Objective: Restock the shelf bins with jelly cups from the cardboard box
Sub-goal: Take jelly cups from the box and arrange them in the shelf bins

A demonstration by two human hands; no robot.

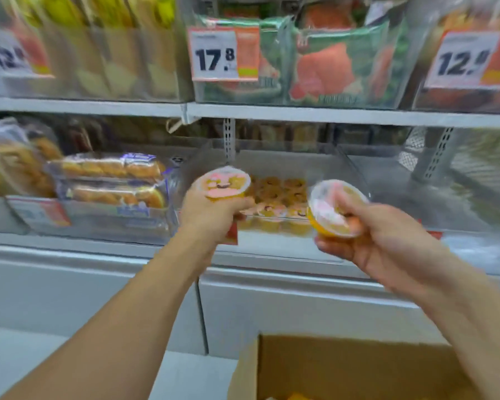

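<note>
My left hand point(211, 216) grips a yellow jelly cup point(225, 183) with a pink printed lid, held upright in front of a clear shelf bin point(355, 174). My right hand point(387, 246) holds a second jelly cup point(337, 207), tilted so its lid faces me, just right of the bin's front. Inside the bin lie several jelly cups point(277, 197) of the same kind, packed in rows. The open cardboard box point(329, 368) sits below at the bottom right, a bit of yellow showing inside it.
A neighbouring bin on the left holds wrapped pastries point(110, 180). The upper shelf point(300, 112) carries bagged snacks behind price tags point(223, 54). To the right of the jelly bin is another clear bin point(459, 183). White cabinet panels point(98, 295) run below the shelves.
</note>
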